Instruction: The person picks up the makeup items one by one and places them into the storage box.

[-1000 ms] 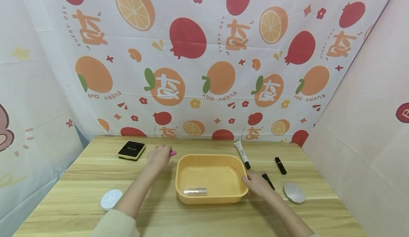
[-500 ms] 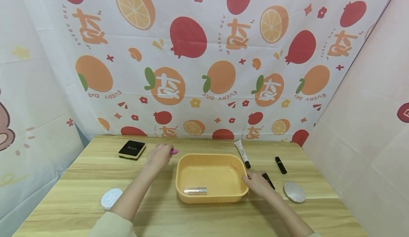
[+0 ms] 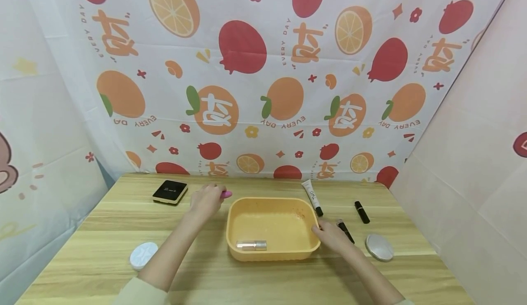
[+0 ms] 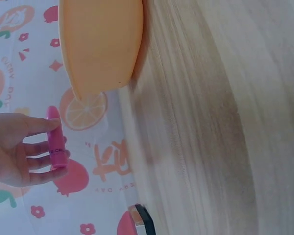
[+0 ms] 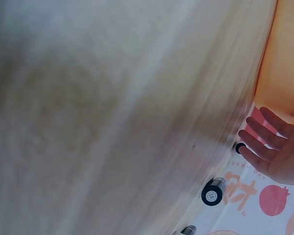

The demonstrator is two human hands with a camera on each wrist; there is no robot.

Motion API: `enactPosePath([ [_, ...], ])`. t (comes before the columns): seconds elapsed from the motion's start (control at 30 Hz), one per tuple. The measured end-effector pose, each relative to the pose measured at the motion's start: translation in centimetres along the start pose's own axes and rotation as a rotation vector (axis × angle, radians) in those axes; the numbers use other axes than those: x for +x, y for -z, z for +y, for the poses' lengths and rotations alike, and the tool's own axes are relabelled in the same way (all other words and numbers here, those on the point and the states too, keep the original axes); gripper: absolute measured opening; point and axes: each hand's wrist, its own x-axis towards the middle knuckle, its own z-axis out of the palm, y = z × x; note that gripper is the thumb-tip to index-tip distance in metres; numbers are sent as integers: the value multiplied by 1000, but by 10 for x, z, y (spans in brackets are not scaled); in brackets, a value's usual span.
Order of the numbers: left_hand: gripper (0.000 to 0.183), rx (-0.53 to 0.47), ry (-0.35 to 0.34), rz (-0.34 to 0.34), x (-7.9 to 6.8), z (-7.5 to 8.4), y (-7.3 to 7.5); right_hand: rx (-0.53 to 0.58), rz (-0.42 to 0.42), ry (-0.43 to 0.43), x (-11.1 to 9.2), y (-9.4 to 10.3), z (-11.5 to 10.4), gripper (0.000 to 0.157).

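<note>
My left hand (image 3: 206,200) pinches a pink lipstick tube (image 4: 57,142) between thumb and fingertips, just left of the yellow plastic bin (image 3: 273,255). Dark lettering runs along the tube near its lower end in the left wrist view. At the bin's right side, my right hand (image 3: 332,236) holds the rim, the thumb over the edge and the fingers along the outside wall. Those fingers look fairly straight and spread in the right wrist view; the thumb is hidden there. A clear and silver lip tube (image 3: 251,245) lies inside the bin, by its front wall.
A black compact (image 3: 170,192) sits back left, a round white case (image 3: 143,255) front left. To the right lie a white tube with black cap (image 3: 313,198), a short dark brush (image 3: 345,232), a black lipstick (image 3: 362,212) and a round silver compact (image 3: 379,247). Patterned cloth hangs behind.
My left hand has shifted very slightly right, bringing the pink lipstick tube a little nearer the bin. The right hand and the bin stay put.
</note>
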Motion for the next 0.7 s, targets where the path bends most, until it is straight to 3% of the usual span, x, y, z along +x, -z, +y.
enactPosePath([
  [0.43, 13, -9, -31, 40, -3, 13, 5, 22, -10, 12, -1, 2, -3, 35],
  [0.7, 15, 0, -48, 4, -7, 21, 4, 12, -14, 16, 0, 1, -1, 35],
])
